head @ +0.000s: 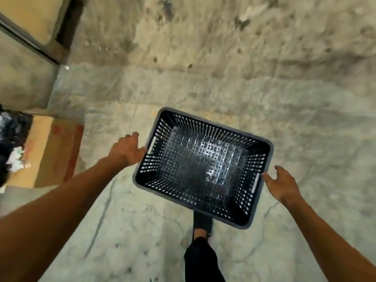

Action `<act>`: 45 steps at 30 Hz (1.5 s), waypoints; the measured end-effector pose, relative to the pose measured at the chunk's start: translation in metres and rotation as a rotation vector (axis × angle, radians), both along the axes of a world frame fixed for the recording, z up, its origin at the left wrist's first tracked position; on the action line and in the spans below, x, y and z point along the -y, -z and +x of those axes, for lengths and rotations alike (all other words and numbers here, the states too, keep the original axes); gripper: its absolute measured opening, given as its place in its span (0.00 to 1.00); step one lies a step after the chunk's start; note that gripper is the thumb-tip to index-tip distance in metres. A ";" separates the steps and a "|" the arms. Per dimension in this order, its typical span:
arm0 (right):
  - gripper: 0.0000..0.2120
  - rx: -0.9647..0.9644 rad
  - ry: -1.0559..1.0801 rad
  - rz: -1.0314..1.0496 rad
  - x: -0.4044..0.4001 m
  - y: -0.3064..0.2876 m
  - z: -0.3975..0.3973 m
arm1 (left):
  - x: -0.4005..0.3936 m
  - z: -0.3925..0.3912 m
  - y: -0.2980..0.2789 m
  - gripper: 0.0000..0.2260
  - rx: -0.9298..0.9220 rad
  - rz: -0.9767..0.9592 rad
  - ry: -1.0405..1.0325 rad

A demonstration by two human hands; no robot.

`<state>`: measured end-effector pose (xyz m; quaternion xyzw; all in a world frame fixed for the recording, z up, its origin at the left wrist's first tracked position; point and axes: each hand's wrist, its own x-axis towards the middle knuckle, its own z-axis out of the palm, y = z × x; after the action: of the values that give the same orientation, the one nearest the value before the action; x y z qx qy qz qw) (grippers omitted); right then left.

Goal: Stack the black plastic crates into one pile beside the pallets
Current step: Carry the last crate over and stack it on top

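A black perforated plastic crate (203, 165) with a grey rim sits open side up in the middle of the view, turned at an angle. It stands above the concrete floor and covers part of my foot; what it rests on is hidden. My left hand (126, 151) is at its left short side next to the handle slot, fingers apart, thumb against the rim. My right hand (282, 186) is at the right short side, fingers spread, fingertips just touching the rim by the other handle slot. Neither hand is closed around the crate. No pallets are in view.
A cardboard box (53, 151) lies on the floor at the left, with a dark bag of scraps (12, 143) beside it. A wall corner and dark frame (61, 37) stand at the top left. My foot in a black sandal (201, 223) is under the crate's near corner.
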<state>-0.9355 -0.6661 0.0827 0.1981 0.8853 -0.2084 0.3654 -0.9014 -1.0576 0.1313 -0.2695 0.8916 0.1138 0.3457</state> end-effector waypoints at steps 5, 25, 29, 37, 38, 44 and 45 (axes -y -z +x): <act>0.32 -0.014 0.172 0.069 0.002 0.141 0.016 | 0.011 -0.009 0.136 0.34 -0.025 0.001 -0.164; 0.26 -0.522 0.602 -0.154 -0.039 0.040 0.052 | 0.028 0.021 0.104 0.14 -0.517 0.335 -0.485; 0.29 -0.715 0.681 -0.132 -0.043 -0.073 0.094 | 0.024 0.030 0.007 0.13 -0.651 0.452 -0.366; 0.26 -1.078 0.830 0.090 -0.051 -0.347 0.230 | -0.011 0.050 -0.246 0.13 -0.927 0.725 -0.102; 0.25 -1.122 0.830 0.133 -0.055 -0.387 0.251 | -0.025 0.052 -0.282 0.12 -0.962 0.780 -0.070; 0.29 -1.469 0.931 0.321 -0.087 -0.579 0.373 | -0.111 0.078 -0.467 0.12 -1.176 1.004 0.149; 0.30 -1.532 0.967 0.360 -0.092 -0.607 0.397 | -0.129 0.086 -0.493 0.12 -1.214 1.046 0.183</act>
<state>-0.5383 -0.5743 0.6893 0.4082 0.7252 -0.2716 -0.4835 -0.8156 -0.9282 0.6242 0.1102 0.7736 0.6143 -0.1096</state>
